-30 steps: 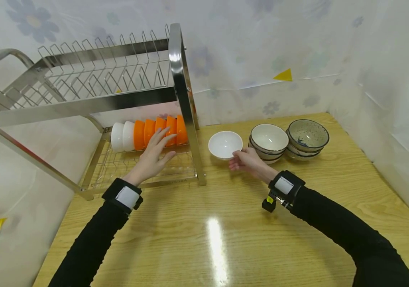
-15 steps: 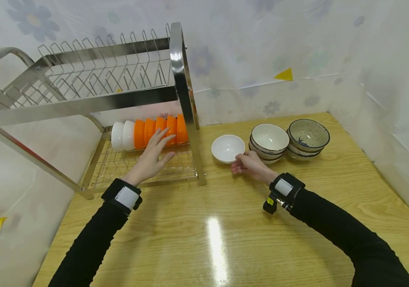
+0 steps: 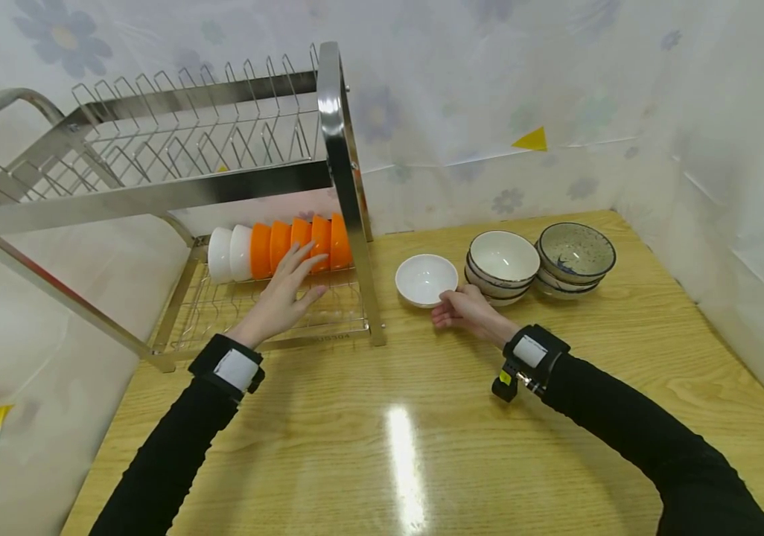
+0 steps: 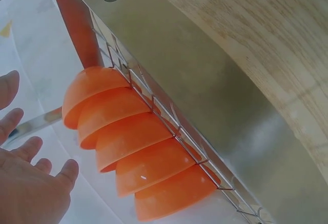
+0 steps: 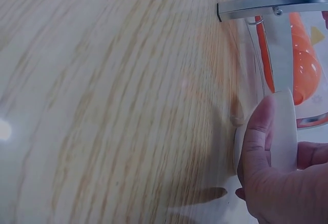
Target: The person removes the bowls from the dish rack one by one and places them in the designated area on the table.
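My right hand (image 3: 465, 309) pinches the near right rim of a small white bowl (image 3: 425, 280), which sits upright beside the rack. In the right wrist view the thumb (image 5: 259, 131) lies along the side of this bowl (image 5: 283, 131). Fingers spread and holding nothing, my left hand (image 3: 281, 294) is in front of the lower rack tier. Behind it several orange bowls (image 3: 260, 251) stand on edge, nested in a row, with two white bowls (image 3: 230, 254) at the row's left end. The left wrist view shows that hand (image 4: 36, 183) apart from the orange bowls (image 4: 138, 137).
A two-tier metal dish rack (image 3: 348, 171) stands at left, wire slots on its upper tier. Right of the small bowl are a stack of cream bowls (image 3: 504, 257) and a stack with a speckled, dark-rimmed bowl (image 3: 576, 253) on top. A patterned sheet hangs behind the wooden table (image 3: 328, 447).
With my right hand on it, the small white bowl has shifted slightly right and nearer to me, then stayed almost still. My left hand has hardly moved.
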Demonstrator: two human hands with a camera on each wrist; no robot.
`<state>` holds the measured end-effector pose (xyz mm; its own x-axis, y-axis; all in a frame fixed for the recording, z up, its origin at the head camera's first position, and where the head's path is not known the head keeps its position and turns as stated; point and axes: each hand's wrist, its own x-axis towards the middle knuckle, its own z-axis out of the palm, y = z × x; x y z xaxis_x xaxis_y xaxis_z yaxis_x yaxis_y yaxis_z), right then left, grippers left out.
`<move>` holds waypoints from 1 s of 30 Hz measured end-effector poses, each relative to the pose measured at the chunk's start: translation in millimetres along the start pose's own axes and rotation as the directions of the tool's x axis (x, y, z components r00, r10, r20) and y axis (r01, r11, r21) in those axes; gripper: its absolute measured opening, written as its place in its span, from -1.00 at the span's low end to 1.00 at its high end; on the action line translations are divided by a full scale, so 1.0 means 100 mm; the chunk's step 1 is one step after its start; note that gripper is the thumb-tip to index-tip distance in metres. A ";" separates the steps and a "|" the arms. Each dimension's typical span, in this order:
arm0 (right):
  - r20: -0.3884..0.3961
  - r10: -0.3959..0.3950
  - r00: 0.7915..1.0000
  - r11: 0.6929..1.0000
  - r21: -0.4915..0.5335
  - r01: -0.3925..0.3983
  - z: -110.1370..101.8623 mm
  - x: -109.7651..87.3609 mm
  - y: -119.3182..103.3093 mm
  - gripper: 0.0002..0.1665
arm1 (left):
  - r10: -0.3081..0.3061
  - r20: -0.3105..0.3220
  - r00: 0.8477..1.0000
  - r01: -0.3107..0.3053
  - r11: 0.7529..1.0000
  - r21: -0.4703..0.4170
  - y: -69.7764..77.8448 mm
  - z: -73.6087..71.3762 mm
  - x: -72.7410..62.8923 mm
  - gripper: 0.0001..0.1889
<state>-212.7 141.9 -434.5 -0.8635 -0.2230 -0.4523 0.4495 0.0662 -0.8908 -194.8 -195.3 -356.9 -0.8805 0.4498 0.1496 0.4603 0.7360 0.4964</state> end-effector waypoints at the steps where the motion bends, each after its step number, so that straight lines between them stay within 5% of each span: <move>1: 0.002 0.001 1.000 1.000 -0.001 -0.001 0.00 0.00 0.00 -0.52 | -0.001 0.000 1.000 0.001 1.000 0.001 0.00 0.00 0.00 -0.41; 12: 0.056 0.009 0.998 0.999 -0.031 -0.007 -0.03 -0.07 0.01 -0.53 | -0.057 -0.051 0.997 0.058 0.998 0.024 -0.12 -0.07 -0.02 -0.41; 21: 0.228 0.063 0.972 0.983 -0.180 -0.022 -0.16 -0.27 0.02 -0.41 | -0.223 -0.164 0.961 0.210 0.973 -0.097 -0.40 -0.33 -0.09 -0.41; 26: 0.305 0.081 0.949 0.966 -0.260 0.001 -0.22 -0.31 0.02 -0.36 | -0.330 -0.205 0.921 0.298 0.939 -0.174 -0.56 -0.46 -0.11 -0.36; 30: 0.334 0.068 0.940 0.958 -0.285 0.032 -0.23 -0.33 0.00 -0.38 | -0.458 -0.232 0.858 0.401 0.880 -0.255 -0.70 -0.53 -0.13 -0.29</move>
<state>-189.6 171.9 -420.8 -0.7052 -0.5296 -0.4715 0.3380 0.3335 -0.8801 -221.5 -279.5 -348.1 -0.9927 -0.0684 0.0992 0.0233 0.6987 0.7150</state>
